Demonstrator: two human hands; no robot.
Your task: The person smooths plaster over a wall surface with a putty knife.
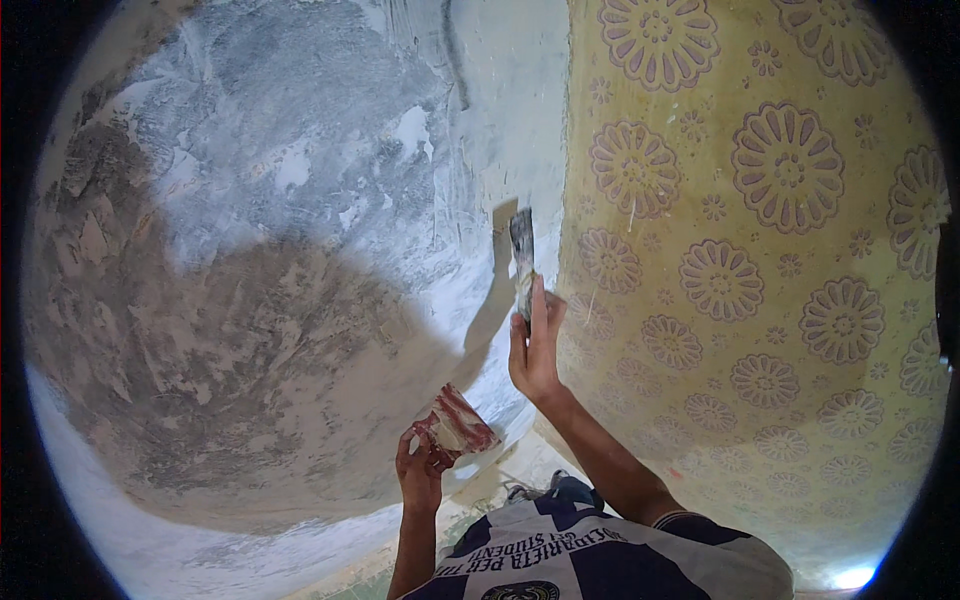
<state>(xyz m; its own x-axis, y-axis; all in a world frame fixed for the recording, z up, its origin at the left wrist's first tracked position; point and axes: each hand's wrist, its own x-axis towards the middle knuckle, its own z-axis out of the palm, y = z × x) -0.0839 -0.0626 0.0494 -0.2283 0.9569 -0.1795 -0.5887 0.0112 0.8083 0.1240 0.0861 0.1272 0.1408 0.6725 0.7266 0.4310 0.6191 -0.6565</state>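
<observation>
My right hand (536,352) is raised in front of the wall corner, its fingers closed round a putty knife (521,245). The knife points up, its blade grey and smeared, close to the pale plaster strip (515,140); whether it touches the wall I cannot tell. Lower and to the left, my left hand (420,472) grips a flat reddish plate (462,424) by its edge. Whitish filler is smeared across that plate. Behind both hands is a plastered wall (300,110), patchy grey and white.
To the right, a yellow wall (725,330) carries a purple flower pattern and meets the plaster along an upright line. A dark streak (455,55) runs down the upper plaster. Below, my shoes (520,493) stand on the floor (360,577). A bright light (853,577) shows at lower right.
</observation>
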